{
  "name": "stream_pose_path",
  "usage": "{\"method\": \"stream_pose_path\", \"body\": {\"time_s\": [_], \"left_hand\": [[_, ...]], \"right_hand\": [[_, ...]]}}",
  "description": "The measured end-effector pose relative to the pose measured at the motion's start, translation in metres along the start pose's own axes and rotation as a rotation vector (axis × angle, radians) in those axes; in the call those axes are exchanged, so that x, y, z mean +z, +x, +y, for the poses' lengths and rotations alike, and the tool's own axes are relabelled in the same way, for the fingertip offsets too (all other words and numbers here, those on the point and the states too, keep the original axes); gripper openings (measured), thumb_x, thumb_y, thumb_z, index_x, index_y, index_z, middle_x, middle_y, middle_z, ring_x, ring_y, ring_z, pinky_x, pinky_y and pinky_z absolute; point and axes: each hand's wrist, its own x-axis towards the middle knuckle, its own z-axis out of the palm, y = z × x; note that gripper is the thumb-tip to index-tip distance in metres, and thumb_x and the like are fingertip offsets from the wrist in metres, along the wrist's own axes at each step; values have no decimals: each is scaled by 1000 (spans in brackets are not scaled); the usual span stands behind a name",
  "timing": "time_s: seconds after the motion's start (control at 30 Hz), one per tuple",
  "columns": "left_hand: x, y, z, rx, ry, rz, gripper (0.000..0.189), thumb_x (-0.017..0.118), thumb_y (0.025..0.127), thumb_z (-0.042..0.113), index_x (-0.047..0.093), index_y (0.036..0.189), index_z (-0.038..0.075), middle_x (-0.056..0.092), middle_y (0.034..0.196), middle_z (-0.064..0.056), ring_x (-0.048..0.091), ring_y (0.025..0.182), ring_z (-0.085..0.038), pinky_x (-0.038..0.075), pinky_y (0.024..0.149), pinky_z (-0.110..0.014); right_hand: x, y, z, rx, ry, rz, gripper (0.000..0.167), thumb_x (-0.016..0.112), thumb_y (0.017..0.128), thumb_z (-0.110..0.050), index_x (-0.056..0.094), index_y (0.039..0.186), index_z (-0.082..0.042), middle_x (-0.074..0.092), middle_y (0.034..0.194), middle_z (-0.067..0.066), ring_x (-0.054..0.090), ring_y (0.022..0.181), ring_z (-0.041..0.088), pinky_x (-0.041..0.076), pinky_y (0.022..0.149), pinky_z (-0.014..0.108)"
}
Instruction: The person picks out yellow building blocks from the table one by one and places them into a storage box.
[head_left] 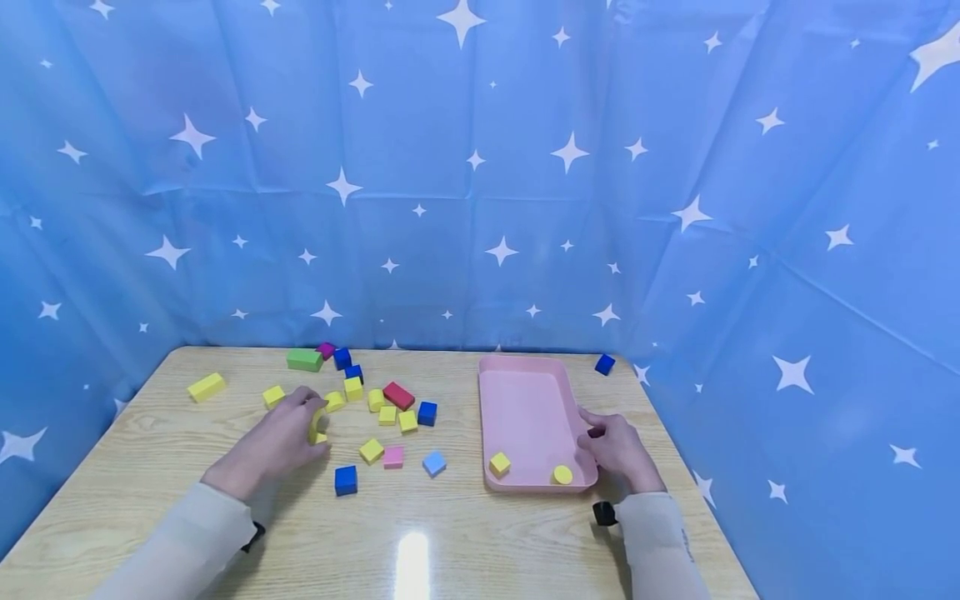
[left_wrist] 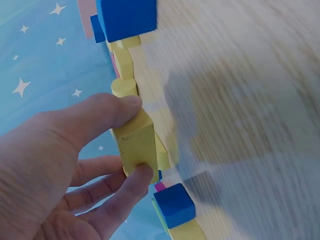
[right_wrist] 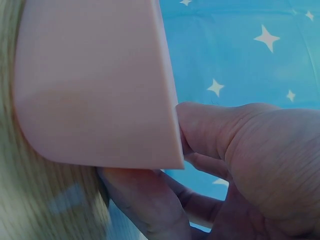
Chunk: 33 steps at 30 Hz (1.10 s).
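Lower left: left hand pinches yellow block | lower right: right hand seemingly grips pink tray | risk: fingertip-only pinch could slip

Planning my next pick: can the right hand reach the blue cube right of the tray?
Probably yes: nothing visible stands between the right hand and the blue cube on the tabletop ahead of it, though its fingers would likely have to leave the pink tray first.

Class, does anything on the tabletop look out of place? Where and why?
One dark blue block sits alone right of the pink tray, near a far corner of the table. It seems stray: others lie in the tray or left of it.
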Motion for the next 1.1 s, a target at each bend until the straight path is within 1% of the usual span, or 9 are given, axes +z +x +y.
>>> {"method": "stream_pose_path", "body": {"time_s": [0.1,0.27,0.43,0.7,0.87,0.93,1.1], "left_hand": [[1,3,5,13,1,30,70,100,90,14,69,145,-14,68,145,-33,74,127,-47,68,109,-61],[3,6,12,35,-4,70,71,100,90,14,67,147,-14,68,146,-32,74,129,-49,68,110,-61],[5,10,21,36,-35,60,73,98,92,15,65,152,-13,67,150,-32,74,132,-48,68,110,-60],[11,17,39,49,-40,61,73,98,94,17,66,154,-10,66,153,-30,71,137,-47,67,113,-59],[14,23,53,26,-64,35,72,96,97,19,64,157,-6,64,158,-28,70,142,-47,67,113,-58],[16,26,59,27,-76,25,72,95,98,20,64,158,-6,63,160,-28,70,142,-45,68,113,-57],[22,33,72,80,-96,38,73,95,97,18,64,157,-9,65,158,-27,74,136,-42,69,111,-53]], "right_hand": [[0,0,0,-1,-4,0,63,74,111,-14,55,172,-16,73,145,32,72,105,31,64,83,36],[0,2,0,2,-18,-1,64,74,111,-14,55,172,-17,72,149,32,72,111,34,67,91,41],[-2,1,0,-3,-30,-2,64,74,111,-15,54,172,-18,72,148,33,72,111,35,67,90,43],[-1,0,-1,-2,-28,-2,64,73,111,-14,55,172,-18,73,147,32,73,111,33,67,91,41],[-2,1,-1,-7,-35,4,63,73,111,-14,55,172,-19,73,147,31,73,110,32,66,88,39],[-2,1,-1,-7,-37,4,63,72,111,-14,55,172,-18,73,147,31,73,110,32,65,87,38],[-1,1,-2,0,-32,0,63,73,111,-14,55,172,-18,73,147,32,72,109,33,65,86,38]]}}
